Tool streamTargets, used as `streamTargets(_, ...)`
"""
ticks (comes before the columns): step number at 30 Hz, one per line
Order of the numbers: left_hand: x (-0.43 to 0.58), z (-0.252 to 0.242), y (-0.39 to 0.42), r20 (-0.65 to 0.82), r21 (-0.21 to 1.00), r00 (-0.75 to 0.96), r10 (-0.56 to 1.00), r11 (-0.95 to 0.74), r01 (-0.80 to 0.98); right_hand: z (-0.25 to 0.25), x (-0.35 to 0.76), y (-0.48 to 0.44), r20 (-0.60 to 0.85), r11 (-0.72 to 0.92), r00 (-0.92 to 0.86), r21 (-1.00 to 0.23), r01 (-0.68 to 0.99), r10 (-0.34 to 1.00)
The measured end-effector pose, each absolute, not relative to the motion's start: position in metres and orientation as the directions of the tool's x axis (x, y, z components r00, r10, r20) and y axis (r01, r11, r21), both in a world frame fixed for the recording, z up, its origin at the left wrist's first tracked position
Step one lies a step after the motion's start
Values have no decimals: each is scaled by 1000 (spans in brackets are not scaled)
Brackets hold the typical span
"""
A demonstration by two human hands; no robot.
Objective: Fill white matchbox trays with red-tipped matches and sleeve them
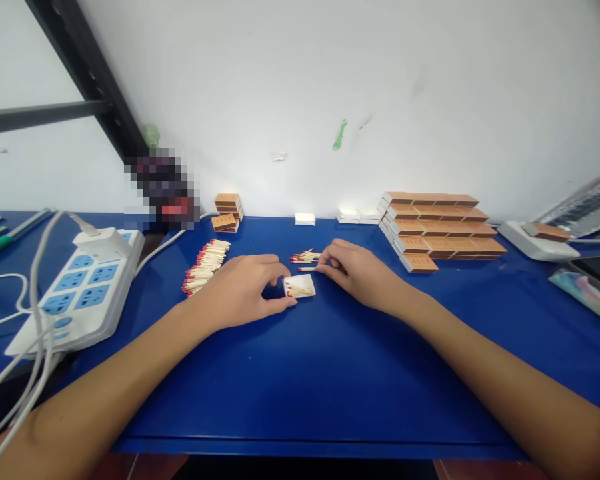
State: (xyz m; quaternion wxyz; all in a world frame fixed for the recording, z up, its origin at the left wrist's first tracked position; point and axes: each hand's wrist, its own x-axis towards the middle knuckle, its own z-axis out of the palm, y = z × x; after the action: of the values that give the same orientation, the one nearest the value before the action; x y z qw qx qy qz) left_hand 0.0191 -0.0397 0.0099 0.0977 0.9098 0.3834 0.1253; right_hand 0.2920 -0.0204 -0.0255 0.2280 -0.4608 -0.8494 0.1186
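Observation:
My left hand (pixel 250 287) has its thumb and forefinger curved around the left end of a small white matchbox tray (pixel 311 281), steadying it on the table. Several red-tipped matches (pixel 299 291) lie in the tray. Just behind the tray, my right hand (pixel 353 267) pinches a single match (pixel 307 269) by its plain end, the red head pointing left. A small loose pile of matches (pixel 304 257) lies beyond that match, close to my right fingertips. To the left, partly hidden behind my left hand, is a larger heap of red-headed matches (pixel 207 263).
Brown matchboxes (pixel 440 227) are stacked at the back right, with white trays (pixel 357 215) beside them. Another white tray (pixel 305 219) and a small matchbox stack (pixel 227 212) stand along the wall. A power strip (pixel 87 287) with cables occupies the left of the blue table (pixel 300 387).

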Motion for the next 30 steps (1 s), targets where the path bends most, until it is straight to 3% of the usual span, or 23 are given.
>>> streamTargets(8, 18, 9, -41, 163, 267, 676, 718, -692, 670, -16, 294, -28, 203, 557, -522, -381, 738, 829)
streamTargets(30, 18, 7, -39, 173, 251, 674, 718, -694, 675, -18, 294, -25, 240, 572, -519, -355, 739, 820)
